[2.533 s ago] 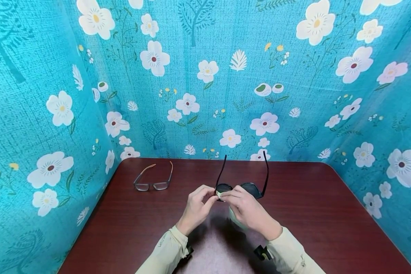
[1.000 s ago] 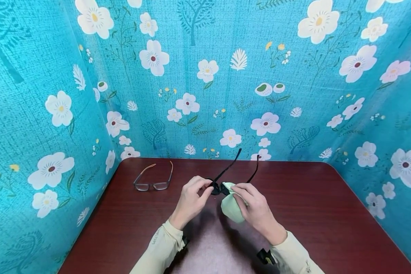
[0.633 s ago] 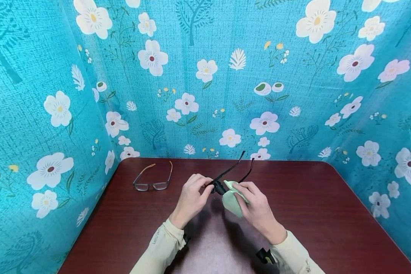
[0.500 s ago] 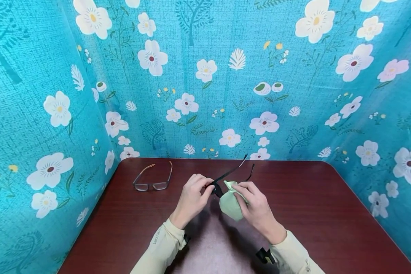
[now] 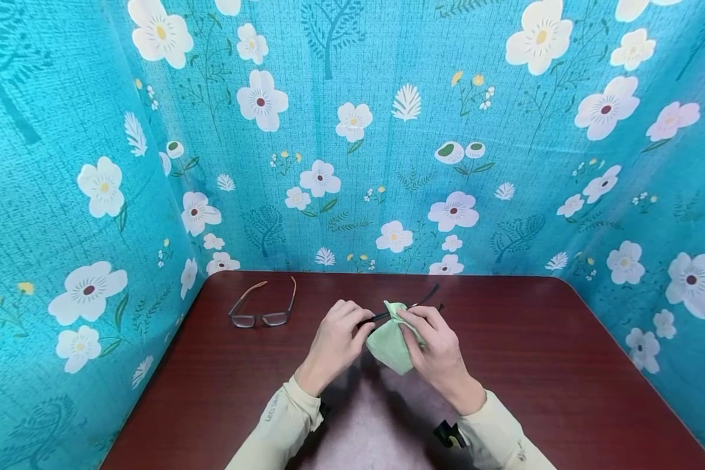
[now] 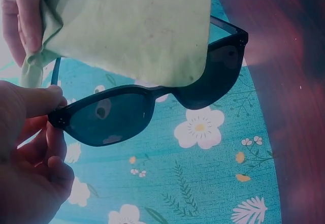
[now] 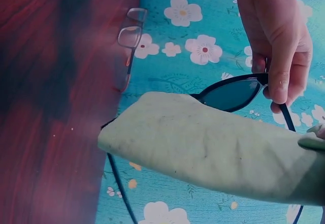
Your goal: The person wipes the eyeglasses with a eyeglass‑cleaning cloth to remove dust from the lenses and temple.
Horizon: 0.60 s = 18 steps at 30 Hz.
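Note:
Black sunglasses (image 6: pixel 111 117) with dark lenses are held off the table by my left hand (image 5: pixel 333 343), which pinches one corner of the frame near the hinge. My right hand (image 5: pixel 440 352) grips a pale green cloth (image 5: pixel 395 349) by a gathered edge. The cloth hangs in front of the sunglasses in the head view, so mostly the temples (image 5: pixel 380 317) show there. Seen from the left wrist, the cloth covers part of the farther lens; the nearer lens is bare. Whether cloth and lens touch, I cannot tell.
Eyeglasses (image 5: pixel 276 318) with clear lenses and brownish temple tips rest unfolded on the dark red table (image 5: pixel 505 339), back left. A blue flowered curtain (image 5: pixel 352 183) encloses the back and sides.
The sunglasses have turned in my left hand, their temples dropping lower and pointing more rightward. The cloth has shifted left across the frame and hides its front. The eyeglasses stay put.

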Each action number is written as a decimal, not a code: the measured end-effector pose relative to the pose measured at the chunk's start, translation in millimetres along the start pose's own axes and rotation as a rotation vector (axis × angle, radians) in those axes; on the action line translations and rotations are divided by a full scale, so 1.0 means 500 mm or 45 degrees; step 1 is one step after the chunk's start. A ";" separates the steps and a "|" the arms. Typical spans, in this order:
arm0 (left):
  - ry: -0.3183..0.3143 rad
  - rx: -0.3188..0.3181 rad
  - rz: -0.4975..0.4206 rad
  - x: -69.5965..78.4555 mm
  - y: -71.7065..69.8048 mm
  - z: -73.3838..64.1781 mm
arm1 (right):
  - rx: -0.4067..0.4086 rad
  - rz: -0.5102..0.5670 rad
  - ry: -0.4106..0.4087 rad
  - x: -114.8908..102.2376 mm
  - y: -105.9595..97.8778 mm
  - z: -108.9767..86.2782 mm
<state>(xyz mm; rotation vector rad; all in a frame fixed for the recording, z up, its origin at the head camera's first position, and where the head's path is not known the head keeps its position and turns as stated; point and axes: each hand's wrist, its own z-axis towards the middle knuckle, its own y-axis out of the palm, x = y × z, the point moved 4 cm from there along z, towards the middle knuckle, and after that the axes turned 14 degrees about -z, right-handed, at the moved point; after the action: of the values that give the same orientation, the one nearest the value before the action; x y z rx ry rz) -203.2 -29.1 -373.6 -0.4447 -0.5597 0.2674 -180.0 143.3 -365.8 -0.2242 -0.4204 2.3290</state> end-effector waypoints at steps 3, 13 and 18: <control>0.017 -0.006 0.013 0.004 0.001 0.001 | -0.009 -0.013 -0.018 -0.002 0.005 0.003; 0.050 -0.026 0.036 0.014 0.004 0.003 | -0.102 -0.082 -0.135 -0.013 0.017 0.006; 0.063 -0.049 0.030 0.016 0.005 0.004 | -0.145 -0.154 -0.193 -0.015 0.021 0.007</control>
<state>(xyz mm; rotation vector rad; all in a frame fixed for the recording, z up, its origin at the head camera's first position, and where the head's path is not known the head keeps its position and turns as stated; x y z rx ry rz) -197.8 -23.6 -369.6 -0.4939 -0.5122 0.2680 -182.4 130.0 -365.9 -0.0743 -0.6255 2.2128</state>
